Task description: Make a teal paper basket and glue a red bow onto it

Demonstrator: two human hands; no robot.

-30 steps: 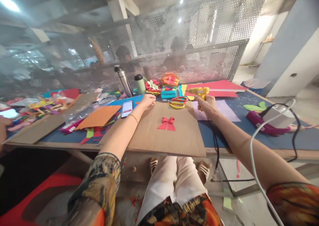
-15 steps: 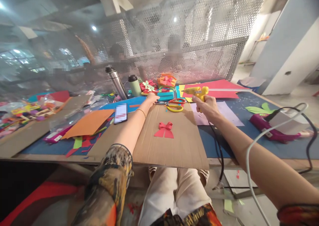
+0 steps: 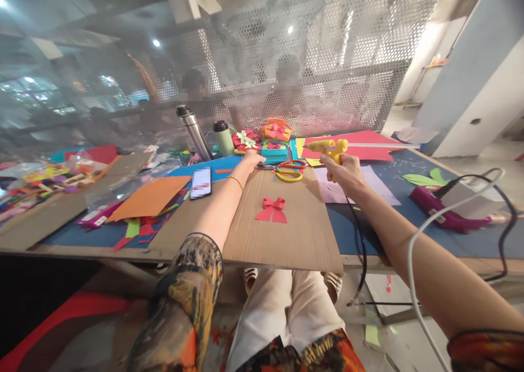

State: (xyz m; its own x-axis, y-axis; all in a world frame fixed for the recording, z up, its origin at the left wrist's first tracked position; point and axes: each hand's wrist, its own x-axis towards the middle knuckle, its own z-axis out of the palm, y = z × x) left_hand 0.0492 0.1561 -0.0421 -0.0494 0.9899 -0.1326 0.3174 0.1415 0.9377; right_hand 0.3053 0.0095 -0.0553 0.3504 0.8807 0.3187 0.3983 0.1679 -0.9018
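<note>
A yellow glue gun (image 3: 333, 149) with a clear stick at its back is in my right hand (image 3: 349, 175), whose fingers wrap round the handle above a lilac sheet. My left hand (image 3: 251, 161) reaches to the far edge of the brown cardboard (image 3: 245, 241), beside a small blue box (image 3: 275, 153); its fingers are bunched, and what they hold is too small to make out. Near that hand lie scissors with yellow and red handles (image 3: 290, 176). A red paper bow (image 3: 272, 210) rests on the cardboard between my arms.
A phone (image 3: 201, 183) and orange paper (image 3: 149, 198) lie left. Behind stand a steel flask (image 3: 195, 134) and a green bottle (image 3: 223, 139). Red paper (image 3: 368, 147) is at the back right. Cables run by my right arm to a purple power strip (image 3: 444, 211).
The view has shifted slightly. The blue box with an orange one on it shows more fully beside my left hand. The glue gun, still in my right hand, now has its clear stick in plain sight.
</note>
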